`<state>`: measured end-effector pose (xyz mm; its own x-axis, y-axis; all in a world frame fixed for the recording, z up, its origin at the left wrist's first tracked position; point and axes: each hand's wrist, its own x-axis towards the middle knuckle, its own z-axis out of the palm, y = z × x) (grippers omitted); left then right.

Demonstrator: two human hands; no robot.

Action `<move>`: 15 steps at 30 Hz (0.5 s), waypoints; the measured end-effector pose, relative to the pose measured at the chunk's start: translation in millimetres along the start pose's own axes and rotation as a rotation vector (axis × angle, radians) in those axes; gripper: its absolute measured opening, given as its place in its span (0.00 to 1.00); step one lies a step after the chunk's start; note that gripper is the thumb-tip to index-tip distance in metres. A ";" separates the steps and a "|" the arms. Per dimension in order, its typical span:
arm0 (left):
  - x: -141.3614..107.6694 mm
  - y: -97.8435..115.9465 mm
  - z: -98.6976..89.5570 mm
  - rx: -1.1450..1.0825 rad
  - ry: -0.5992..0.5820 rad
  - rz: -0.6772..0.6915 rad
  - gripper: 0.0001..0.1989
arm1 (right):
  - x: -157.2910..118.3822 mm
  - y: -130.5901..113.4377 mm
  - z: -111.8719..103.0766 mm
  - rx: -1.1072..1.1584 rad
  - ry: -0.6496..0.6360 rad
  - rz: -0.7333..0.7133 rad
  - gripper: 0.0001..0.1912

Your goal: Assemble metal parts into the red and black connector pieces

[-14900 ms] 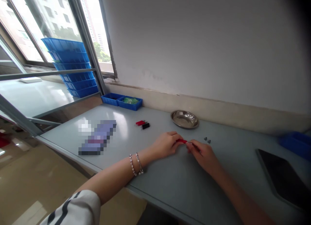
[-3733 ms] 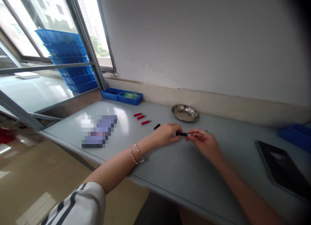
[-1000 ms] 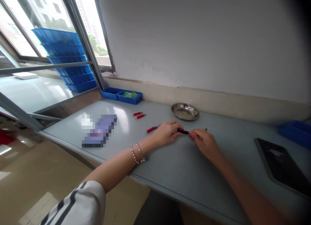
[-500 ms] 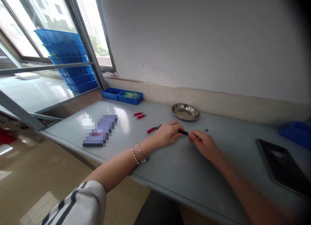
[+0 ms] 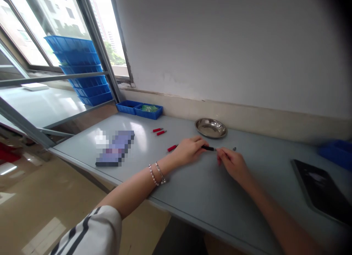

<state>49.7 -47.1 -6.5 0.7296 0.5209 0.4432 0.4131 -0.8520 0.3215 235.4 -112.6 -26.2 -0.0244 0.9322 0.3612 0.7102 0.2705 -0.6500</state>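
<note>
My left hand (image 5: 189, 151) rests on the grey table (image 5: 192, 196) and pinches a short black plug (image 5: 208, 148) with a metal tip pointing right. My right hand (image 5: 230, 162) lies just right of it, its fingertips at the metal tip. A red plug (image 5: 172, 148) lies by my left wrist side, and two more red plugs (image 5: 159, 131) lie further back left. A tiny grey part (image 5: 234, 149) sits on the table just beyond my right hand.
A steel dish (image 5: 211, 128) stands behind my hands near the wall. Two small blue bins (image 5: 139, 109) sit at the back left, a stack of blue crates (image 5: 79, 73) by the window. A dark tablet (image 5: 319, 189) lies right, a blurred flat item (image 5: 115, 152) left.
Over the last second my hands stayed together on the black plug; my right hand slid slightly right and lower. Earlier, a red plug was in my hands instead of the black one.
</note>
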 end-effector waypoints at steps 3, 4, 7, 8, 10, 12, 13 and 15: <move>2.0 -21.7 -19.8 0.104 0.121 -0.192 0.09 | 1.9 6.4 -6.2 -0.021 0.108 0.044 0.21; 1.8 -31.1 -27.6 0.165 0.164 -0.293 0.08 | 2.8 9.5 -9.3 -0.038 0.148 0.065 0.21; -2.4 -58.8 -48.0 0.322 0.126 -0.605 0.08 | 5.5 22.3 -19.6 -0.101 0.280 0.127 0.19; -4.6 -66.2 -52.5 0.356 0.058 -0.726 0.09 | 6.3 27.6 -23.0 -0.128 0.321 0.144 0.18; -9.2 -77.0 -57.4 0.395 -0.047 -0.879 0.11 | 7.8 39.4 -29.2 -0.204 0.388 0.183 0.18; -12.9 -82.4 -57.9 0.407 -0.108 -0.942 0.10 | 9.0 52.6 -34.8 -0.284 0.420 0.219 0.17; -14.3 -83.6 -57.4 0.408 -0.127 -0.952 0.10 | 9.5 59.3 -37.5 -0.322 0.423 0.245 0.17; -16.4 -84.2 -56.6 0.411 -0.172 -0.971 0.10 | 10.3 72.6 -42.2 -0.384 0.408 0.317 0.17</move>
<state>-27.9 19.0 6.5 0.0429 0.9990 0.0145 0.9873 -0.0446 0.1527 316.4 -93.4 -41.5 0.4438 0.7655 0.4659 0.8424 -0.1790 -0.5083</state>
